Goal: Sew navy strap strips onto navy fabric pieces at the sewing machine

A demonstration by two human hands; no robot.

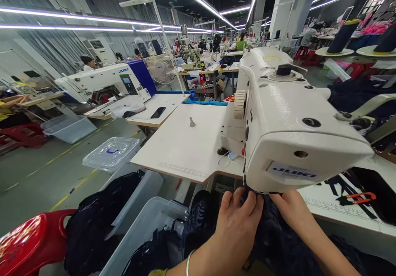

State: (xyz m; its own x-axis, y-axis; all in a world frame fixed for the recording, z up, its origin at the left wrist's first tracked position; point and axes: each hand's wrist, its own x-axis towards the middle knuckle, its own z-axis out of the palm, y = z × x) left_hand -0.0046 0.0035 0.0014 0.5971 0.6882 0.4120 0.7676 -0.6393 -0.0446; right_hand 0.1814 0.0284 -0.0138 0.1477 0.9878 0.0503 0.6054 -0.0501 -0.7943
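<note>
Dark navy fabric (272,230) hangs in folds below the head of a white JUKI sewing machine (297,144). My left hand (238,222), with a bangle at the wrist, has its fingers curled down on the fabric just beside the needle area. On the other side, my right hand (289,210) grips the same fabric, its fingertips partly hidden under the machine head. The stitching point itself is covered by my hands and the machine.
Red-handled thread snips (355,198) and a dark tray (375,193) lie on the right. Left are a white tabletop (179,144) with a small grey metal piece (192,122), a phone (158,112), clear bins (145,226) of navy fabric and a red stool (34,243).
</note>
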